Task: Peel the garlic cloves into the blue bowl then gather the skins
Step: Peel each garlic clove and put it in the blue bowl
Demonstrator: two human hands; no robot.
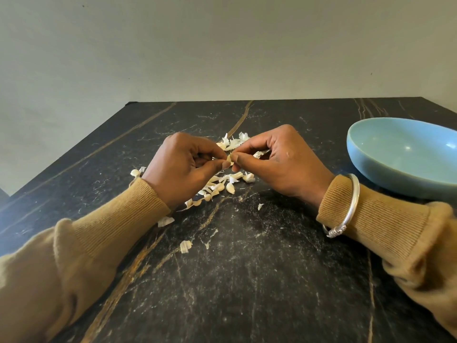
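Observation:
Both my hands meet over the middle of the dark marble table (247, 280). My left hand (183, 167) and my right hand (274, 159) pinch one small garlic clove (230, 158) between thumbs and fingertips. Below and behind the hands lie several pale garlic cloves and skins (222, 185), with more skins (232, 142) just beyond the fingers. The blue bowl (371, 167) stands at the right, beside my right wrist; what shows of its inside is bare.
Loose skin bits lie nearer me, one (185, 246) in front and one (165, 221) by my left sleeve. A clove (135, 172) sits left of my left hand. A silver bangle (350, 206) is on my right wrist. A plain wall rises behind the table's far edge.

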